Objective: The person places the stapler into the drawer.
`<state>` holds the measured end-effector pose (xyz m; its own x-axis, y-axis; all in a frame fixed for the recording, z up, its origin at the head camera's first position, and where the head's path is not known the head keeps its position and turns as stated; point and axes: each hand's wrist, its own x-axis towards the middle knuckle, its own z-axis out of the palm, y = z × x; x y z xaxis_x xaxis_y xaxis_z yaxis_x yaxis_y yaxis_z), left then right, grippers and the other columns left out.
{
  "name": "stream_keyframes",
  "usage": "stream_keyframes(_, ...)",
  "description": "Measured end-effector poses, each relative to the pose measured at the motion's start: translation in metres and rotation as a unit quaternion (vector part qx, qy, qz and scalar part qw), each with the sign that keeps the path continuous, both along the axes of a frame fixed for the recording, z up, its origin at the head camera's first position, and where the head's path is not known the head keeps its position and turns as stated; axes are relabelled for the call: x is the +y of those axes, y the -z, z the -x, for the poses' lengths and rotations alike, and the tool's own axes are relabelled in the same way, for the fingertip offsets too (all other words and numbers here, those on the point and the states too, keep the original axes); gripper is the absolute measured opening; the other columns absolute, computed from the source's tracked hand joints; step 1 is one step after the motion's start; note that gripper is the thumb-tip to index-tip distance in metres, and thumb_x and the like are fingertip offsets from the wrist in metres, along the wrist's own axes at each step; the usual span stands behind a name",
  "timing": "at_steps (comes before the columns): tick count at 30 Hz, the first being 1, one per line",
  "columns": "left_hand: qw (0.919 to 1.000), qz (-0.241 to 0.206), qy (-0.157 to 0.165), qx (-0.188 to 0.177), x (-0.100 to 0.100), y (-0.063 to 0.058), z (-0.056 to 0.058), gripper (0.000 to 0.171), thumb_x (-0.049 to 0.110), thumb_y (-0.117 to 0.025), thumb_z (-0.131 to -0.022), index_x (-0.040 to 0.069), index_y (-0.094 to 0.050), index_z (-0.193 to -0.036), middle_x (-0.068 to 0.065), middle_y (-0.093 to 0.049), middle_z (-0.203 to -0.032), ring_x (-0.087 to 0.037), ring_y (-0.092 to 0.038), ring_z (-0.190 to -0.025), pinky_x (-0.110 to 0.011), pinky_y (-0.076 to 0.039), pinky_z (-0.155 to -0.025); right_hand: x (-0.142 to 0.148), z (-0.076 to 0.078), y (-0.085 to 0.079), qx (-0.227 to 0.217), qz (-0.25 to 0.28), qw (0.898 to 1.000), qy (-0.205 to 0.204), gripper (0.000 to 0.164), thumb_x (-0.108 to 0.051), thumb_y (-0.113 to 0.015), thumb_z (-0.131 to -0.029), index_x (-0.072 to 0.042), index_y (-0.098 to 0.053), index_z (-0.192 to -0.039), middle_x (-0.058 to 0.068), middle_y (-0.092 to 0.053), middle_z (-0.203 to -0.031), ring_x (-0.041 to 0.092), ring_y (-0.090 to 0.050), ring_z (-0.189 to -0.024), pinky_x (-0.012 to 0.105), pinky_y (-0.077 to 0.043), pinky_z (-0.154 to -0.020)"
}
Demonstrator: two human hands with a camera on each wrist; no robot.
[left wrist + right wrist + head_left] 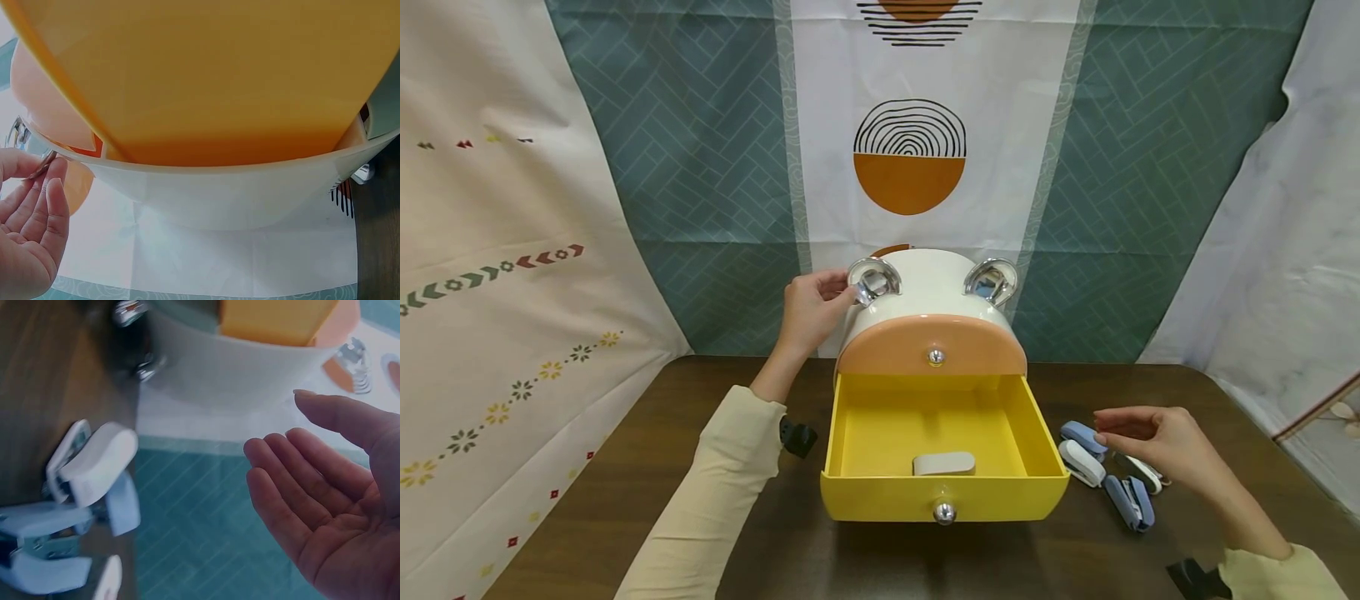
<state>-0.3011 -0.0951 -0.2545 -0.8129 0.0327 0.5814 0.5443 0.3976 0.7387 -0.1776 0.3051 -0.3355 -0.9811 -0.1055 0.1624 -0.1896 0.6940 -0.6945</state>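
Observation:
A white, rounded desktop drawer box point(931, 279) with shiny silver ears stands on the table. My left hand point(817, 308) pinches the rim of its left silver ear point(874, 279) between thumb and fingers; the left wrist view shows this hand point(31, 225) at the box's edge. The yellow drawer point(946, 498) is pulled out, and a white stapler point(943, 463) lies inside near its front wall. My right hand point(1168, 442) hovers with relaxed fingers, holding nothing, over small staplers: a blue one point(1082, 435), a white one point(1081, 462) and another blue one point(1129, 502).
Partly under the right hand lies a white-and-black stapler point(1138, 473). Above the yellow drawer is a closed orange drawer front point(891, 350) with a silver knob. The brown wooden table point(632, 492) ends at hanging patterned cloths point(715, 183) behind and on both sides.

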Motion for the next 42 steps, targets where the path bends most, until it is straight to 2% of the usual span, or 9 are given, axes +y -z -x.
stream_keyframes(9,1.0,0.001,-0.001,-0.004,0.0,0.0,-0.001,0.025,0.009,-0.063,-0.081,-0.006,-0.066,-0.101,-0.019,-0.067,-0.091,-0.026,-0.065,-0.082,-0.034,-0.054,-0.075,0.011,0.006,0.025,-0.009,-0.029,0.999,-0.009,0.037,-0.019,-0.071,-0.077,0.005,-0.065,-0.105,0.014,-0.069,-0.091,0.001,-0.062,-0.069,0.023,-0.052,-0.057)
stream_keyframes(17,1.0,0.002,-0.004,0.001,0.001,0.0,-0.001,0.025,0.01,-0.064,-0.08,-0.006,-0.067,-0.1,-0.018,-0.068,-0.09,-0.026,-0.065,-0.081,-0.034,-0.054,-0.074,0.018,0.013,0.041,-0.059,-0.072,0.995,-0.019,0.043,-0.025,-0.072,-0.076,0.006,-0.065,-0.104,0.014,-0.068,-0.092,0.014,-0.064,-0.075,0.025,-0.053,-0.06)
stream_keyframes(22,1.0,0.001,-0.004,-0.001,0.001,0.0,-0.001,0.024,0.01,-0.064,-0.08,-0.005,-0.067,-0.099,-0.018,-0.068,-0.089,-0.025,-0.065,-0.08,-0.034,-0.054,-0.074,0.019,0.017,0.046,-0.062,-0.1,0.993,-0.01,0.042,-0.024,-0.074,-0.073,0.007,-0.066,-0.1,0.013,-0.068,-0.087,0.018,-0.063,-0.072,0.026,-0.053,-0.058)
stream_keyframes(32,1.0,-0.001,-0.003,-0.001,0.0,0.001,-0.001,0.025,0.009,-0.063,-0.081,-0.005,-0.067,-0.1,-0.018,-0.068,-0.09,-0.025,-0.065,-0.081,-0.033,-0.054,-0.074,0.011,0.025,0.052,-0.061,-0.152,0.986,0.003,0.03,-0.015,-0.076,-0.068,0.007,-0.068,-0.088,0.009,-0.067,-0.077,0.016,-0.059,-0.064,0.027,-0.05,-0.054)
stream_keyframes(42,1.0,0.001,-0.006,-0.001,0.001,0.001,-0.001,0.026,0.009,-0.063,-0.081,-0.006,-0.066,-0.102,-0.018,-0.068,-0.092,-0.025,-0.066,-0.082,-0.033,-0.054,-0.075,0.007,0.029,0.056,-0.048,-0.166,0.985,0.005,0.026,-0.01,-0.076,-0.065,0.007,-0.069,-0.083,0.008,-0.066,-0.071,0.014,-0.057,-0.059,0.028,-0.049,-0.051)
